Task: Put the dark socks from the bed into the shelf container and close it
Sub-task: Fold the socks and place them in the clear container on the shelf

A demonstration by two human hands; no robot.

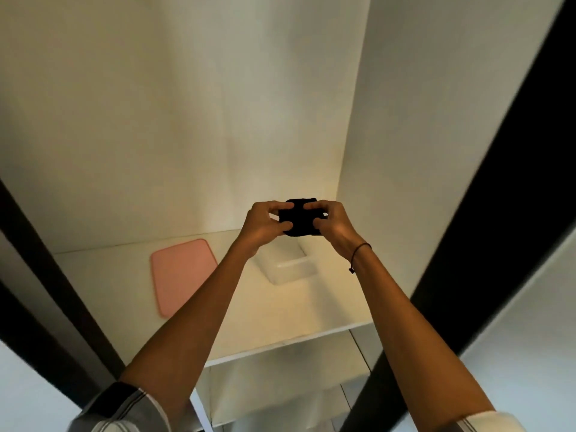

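Note:
Both hands reach into a white shelf compartment and hold a folded bundle of dark socks [300, 217] between them. My left hand [265, 224] grips the bundle's left side, my right hand [334, 224] its right side. The bundle hangs just above a translucent white container [288, 265] that stands lidless on the shelf board; my hands and the socks hide its far part. A flat pink lid [182, 274] lies on the shelf to the container's left, apart from it.
The white shelf board [280, 322] has a back wall and a right side wall [405, 151] close to the container. Dark door frames [486, 244] run along both sides of the opening. A lower shelf shows beneath.

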